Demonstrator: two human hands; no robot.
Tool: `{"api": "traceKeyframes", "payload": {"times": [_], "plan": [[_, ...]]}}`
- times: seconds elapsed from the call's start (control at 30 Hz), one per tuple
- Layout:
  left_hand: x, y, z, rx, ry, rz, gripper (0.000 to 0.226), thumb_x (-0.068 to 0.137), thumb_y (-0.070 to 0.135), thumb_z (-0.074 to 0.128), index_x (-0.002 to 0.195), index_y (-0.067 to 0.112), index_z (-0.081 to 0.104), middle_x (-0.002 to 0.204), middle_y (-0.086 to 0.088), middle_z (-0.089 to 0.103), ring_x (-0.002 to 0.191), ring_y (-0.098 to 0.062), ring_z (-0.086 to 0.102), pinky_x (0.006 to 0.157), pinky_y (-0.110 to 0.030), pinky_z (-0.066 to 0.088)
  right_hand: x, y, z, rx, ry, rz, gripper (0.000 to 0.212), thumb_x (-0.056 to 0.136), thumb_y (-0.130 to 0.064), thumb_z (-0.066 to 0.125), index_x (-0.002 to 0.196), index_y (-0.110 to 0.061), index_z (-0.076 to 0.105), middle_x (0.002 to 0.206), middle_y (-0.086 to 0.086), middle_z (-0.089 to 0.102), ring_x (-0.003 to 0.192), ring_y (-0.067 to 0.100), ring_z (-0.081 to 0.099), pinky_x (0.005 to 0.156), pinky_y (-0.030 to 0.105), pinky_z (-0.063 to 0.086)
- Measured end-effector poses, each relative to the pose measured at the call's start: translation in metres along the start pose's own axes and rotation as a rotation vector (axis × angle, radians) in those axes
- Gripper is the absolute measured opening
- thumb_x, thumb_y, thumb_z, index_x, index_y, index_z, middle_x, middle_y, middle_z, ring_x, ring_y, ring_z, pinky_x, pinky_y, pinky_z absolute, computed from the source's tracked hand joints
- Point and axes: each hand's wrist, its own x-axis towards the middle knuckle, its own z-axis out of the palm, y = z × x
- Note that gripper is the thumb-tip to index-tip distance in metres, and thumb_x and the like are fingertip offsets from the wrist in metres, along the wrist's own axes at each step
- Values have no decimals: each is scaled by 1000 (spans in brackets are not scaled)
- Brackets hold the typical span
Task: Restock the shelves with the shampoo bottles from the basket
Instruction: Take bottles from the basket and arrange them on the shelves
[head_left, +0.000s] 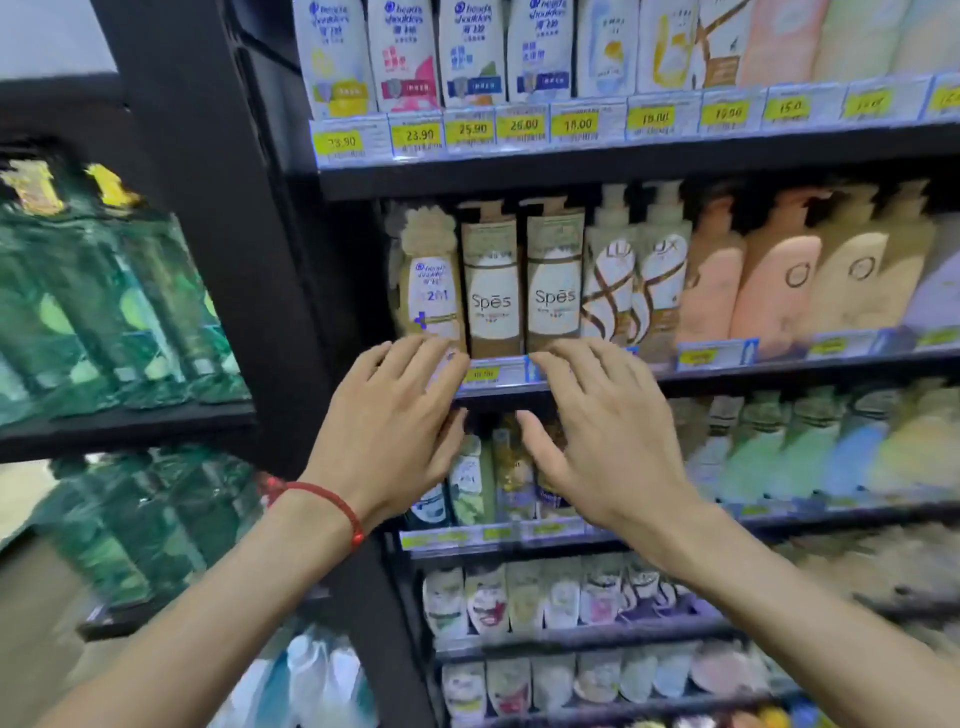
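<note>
Both hands are raised in front of the second shelf (727, 371) with fingers spread and nothing held. My left hand (395, 415), with a red cord on its wrist, is just below a gold Head & Shoulders bottle (431, 280) at the shelf's left end. My right hand (602, 431) is below two white-and-brown Spes bottles (493, 291) (555, 286). The fingertips of both hands reach the shelf's front edge with its price tags. No basket is in view.
Lux bottles (608, 280) and peach and cream bottles fill the shelf to the right. Head & Shoulders bottles (402, 52) stand on the top shelf. Lower shelves hold more bottles and pouches. A black upright (234, 234) separates a rack of green bottles (104, 291) at left.
</note>
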Motion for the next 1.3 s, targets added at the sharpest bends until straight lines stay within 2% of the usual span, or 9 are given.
{"api": "traceKeyframes", "payload": {"times": [0.4,0.53,0.6,0.73,0.83,0.9,1.0,1.13,1.3], "plan": [[-84,8,85,-98,-232,-92,52,96,43,45,136,11,54,139,-8,55,130,-30,49,101,-42,44,-57,-33,79,78,-194,23,43,97,-42,48,124,-11,63,122,5,62,117,29,56,101,40,44],[-83,16,112,-215,-262,-199,51,96,41,48,136,10,54,139,-8,54,129,-28,49,98,-40,50,-56,-25,109,136,-224,36,42,97,-40,52,127,-12,63,125,3,62,118,26,55,100,39,44],[-84,22,125,-365,-217,-329,52,96,36,54,141,9,49,143,-7,52,132,-26,47,98,-39,53,-54,-23,126,219,-228,78,43,96,-38,58,129,-12,62,128,4,62,121,25,53,100,39,45],[-84,31,149,-745,-88,-683,60,99,25,58,152,15,31,153,0,37,142,-15,35,110,-22,33,-41,-23,154,466,-233,191,43,99,-32,62,138,-13,57,135,2,58,126,22,49,102,37,45],[-83,37,166,-853,-90,-795,71,102,21,55,160,13,16,166,0,20,151,-10,21,112,-2,10,-33,-28,171,548,-260,257,47,101,-32,62,143,-14,51,137,0,54,127,19,47,100,34,42],[-81,38,177,-885,-106,-847,74,103,21,54,162,12,11,169,-1,15,153,-9,15,108,3,4,-32,-32,181,558,-284,297,50,101,-32,63,144,-11,50,132,3,53,123,23,49,95,35,42],[-72,37,191,-941,-94,-917,71,104,22,54,162,12,14,168,-1,21,153,-12,20,115,-10,11,-32,-36,190,581,-299,323,50,101,-34,64,143,-10,50,126,4,53,112,27,57,86,39,47],[-66,32,209,-995,-38,-971,69,100,19,62,159,12,26,158,-4,42,145,-18,40,122,-34,30,-30,-36,194,554,-280,323,47,101,-32,66,141,-11,53,123,4,54,100,31,61,74,39,47],[-60,36,215,-996,69,-997,62,92,14,74,147,13,45,138,-2,57,125,-11,53,109,-24,40,-26,-36,195,538,-270,313,43,100,-32,66,136,-11,57,113,6,54,93,31,62,67,37,46]]}}
